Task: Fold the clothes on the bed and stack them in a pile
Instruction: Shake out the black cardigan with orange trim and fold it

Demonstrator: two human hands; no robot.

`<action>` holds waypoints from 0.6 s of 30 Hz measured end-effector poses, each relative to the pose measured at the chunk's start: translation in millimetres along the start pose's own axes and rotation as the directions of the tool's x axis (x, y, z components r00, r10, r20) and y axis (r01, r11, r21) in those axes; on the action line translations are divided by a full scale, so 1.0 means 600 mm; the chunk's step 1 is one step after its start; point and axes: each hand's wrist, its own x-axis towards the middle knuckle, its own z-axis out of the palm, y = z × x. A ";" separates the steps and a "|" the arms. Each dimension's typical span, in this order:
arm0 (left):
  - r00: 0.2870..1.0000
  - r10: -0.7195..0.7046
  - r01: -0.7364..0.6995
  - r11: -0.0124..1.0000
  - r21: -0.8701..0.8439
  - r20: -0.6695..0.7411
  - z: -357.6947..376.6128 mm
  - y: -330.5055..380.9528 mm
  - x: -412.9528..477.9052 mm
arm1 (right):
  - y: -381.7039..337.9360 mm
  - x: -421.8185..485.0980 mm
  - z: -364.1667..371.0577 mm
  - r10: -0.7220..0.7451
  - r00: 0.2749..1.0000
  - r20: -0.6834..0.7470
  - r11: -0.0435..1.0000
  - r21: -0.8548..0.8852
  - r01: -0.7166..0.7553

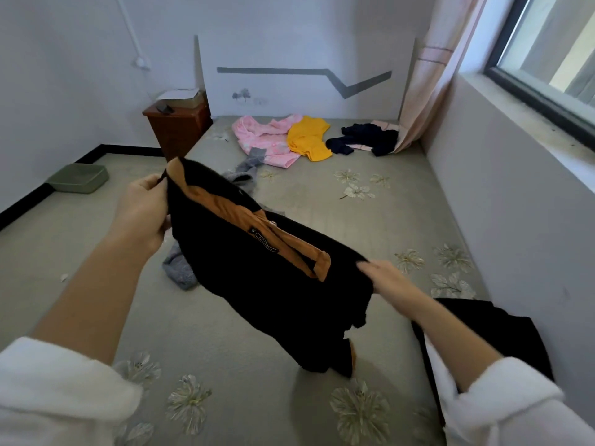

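I hold a black garment with a tan-brown collar [273,284] up above the bed. My left hand [145,214] grips its upper left edge. At its right shoulder my right hand [386,278] pinches the cloth. The garment's lower end hangs down and touches the bed [322,194], a grey-green sheet printed with flowers. A grey garment [180,268] lies on the bed behind the black one, partly hidden. Further back lie a pink garment [264,136], a yellow one [309,136] and a dark navy one [363,138]. A black folded cloth [502,333] lies at the right, under my right forearm.
A brown bedside cabinet [180,127] stands at the bed's far left corner. On the floor to the left sits a green basin [80,178]. The wall and a window sill [515,101] run along the bed's right side, with a pink curtain [425,91] at the far corner.
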 end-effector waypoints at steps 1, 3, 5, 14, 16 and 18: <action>1.000 -0.019 0.020 0.999 0.038 -0.017 -0.008 -0.013 0.000 | -0.009 -0.007 -0.022 -0.002 1.000 0.004 0.999 0.042 0.002; 0.997 -0.066 0.069 0.994 0.084 -0.033 -0.023 -0.038 -0.002 | -0.028 -0.019 -0.055 -0.030 0.999 -0.013 0.996 0.089 0.031; 0.996 -0.090 0.093 0.987 0.131 -0.029 -0.037 -0.058 -0.003 | -0.048 -0.030 -0.083 -0.054 0.997 -0.051 0.987 0.147 0.061; 0.993 0.103 -0.075 0.938 0.339 -0.065 -0.072 -0.051 0.039 | -0.125 -0.051 -0.161 -0.244 0.965 0.100 0.653 -0.719 0.240; 0.995 0.038 -0.001 0.927 0.376 -0.093 -0.067 -0.070 0.067 | -0.109 -0.020 -0.167 -0.280 0.960 -0.029 0.451 -0.886 0.105; 0.990 -0.081 0.117 0.925 0.362 -0.114 -0.056 -0.091 0.091 | -0.092 0.006 -0.176 -0.257 0.947 -0.194 0.332 -0.938 -0.102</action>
